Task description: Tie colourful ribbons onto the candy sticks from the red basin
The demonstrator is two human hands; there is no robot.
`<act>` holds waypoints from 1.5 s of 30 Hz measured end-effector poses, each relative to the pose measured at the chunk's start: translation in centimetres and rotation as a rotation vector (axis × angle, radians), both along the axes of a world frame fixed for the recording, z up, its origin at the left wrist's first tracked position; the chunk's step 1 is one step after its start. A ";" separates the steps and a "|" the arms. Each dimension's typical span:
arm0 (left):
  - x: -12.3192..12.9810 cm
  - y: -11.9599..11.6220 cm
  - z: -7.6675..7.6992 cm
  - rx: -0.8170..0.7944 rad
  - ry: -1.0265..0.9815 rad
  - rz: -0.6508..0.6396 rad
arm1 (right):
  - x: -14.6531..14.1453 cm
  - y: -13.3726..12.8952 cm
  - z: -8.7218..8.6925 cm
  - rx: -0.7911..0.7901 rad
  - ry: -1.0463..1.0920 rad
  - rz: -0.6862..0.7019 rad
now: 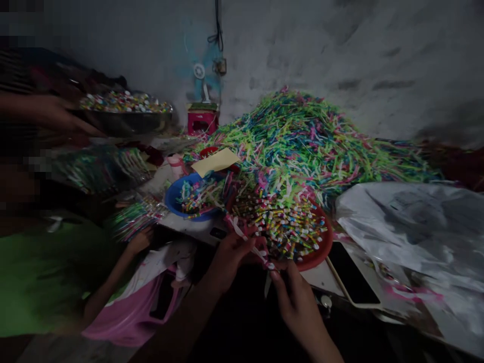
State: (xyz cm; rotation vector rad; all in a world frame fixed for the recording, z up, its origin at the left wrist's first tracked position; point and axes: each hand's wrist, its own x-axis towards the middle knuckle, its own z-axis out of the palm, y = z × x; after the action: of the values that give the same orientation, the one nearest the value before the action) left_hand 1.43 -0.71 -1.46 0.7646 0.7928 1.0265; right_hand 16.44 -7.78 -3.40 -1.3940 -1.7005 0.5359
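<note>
A twisted pink-and-white ribbon strip runs slantwise between my two hands. My left hand pinches it near its middle, fingers closed. At its lower end my right hand holds it between thumb and fingers; the exact tip is hard to make out. Right behind my hands stands a red basin full of small, short, multicoloured pieces with white ends. To its left is a blue basin holding several ribbon strips and pieces.
A tall heap of green, blue and pink strips fills the back. A phone and white plastic bag lie right. At left are a co-worker's green shirt, another person's hand by a metal bowl, and a pink chair.
</note>
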 end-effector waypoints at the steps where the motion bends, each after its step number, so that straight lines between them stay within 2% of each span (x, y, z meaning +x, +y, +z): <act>1: 0.0 0.0 0.0 0.000 -0.002 0.001 | 0.1 0.0 -0.2 -0.013 0.015 0.005; 5: 0.3 -0.3 -0.2 0.017 0.033 0.038 | 0.5 0.3 -1.2 -0.028 0.019 0.000; 12: 1.0 -0.8 -0.9 0.042 0.011 0.098 | 1.0 0.7 -2.2 0.210 -0.222 -0.113; 19: 1.3 -1.2 -1.1 0.050 0.005 0.118 | 1.5 0.4 -2.7 0.259 -0.250 -0.111; 22: 1.3 -1.3 -0.8 0.043 -0.001 0.102 | 1.6 0.3 -2.8 0.196 -0.136 -0.106; 29: 1.5 -1.4 -0.5 0.067 0.003 0.086 | 1.7 0.5 -2.1 -0.006 0.197 0.062; 38: 1.5 -1.3 -0.9 0.069 0.062 0.061 | 2.4 0.5 -2.7 -0.295 0.291 0.151; 41: 1.4 -1.2 -1.1 0.091 0.085 0.006 | 1.7 0.2 -2.3 -0.313 0.341 0.125; 45: 1.2 -1.2 -1.0 0.090 0.070 -0.063 | 0.6 -0.1 -2.0 -0.206 0.403 0.048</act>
State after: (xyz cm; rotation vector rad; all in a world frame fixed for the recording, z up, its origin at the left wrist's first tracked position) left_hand 2.62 -1.86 -2.50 0.9014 0.7815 0.9879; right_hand 17.05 -7.90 -5.38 -1.2829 -1.3828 0.9715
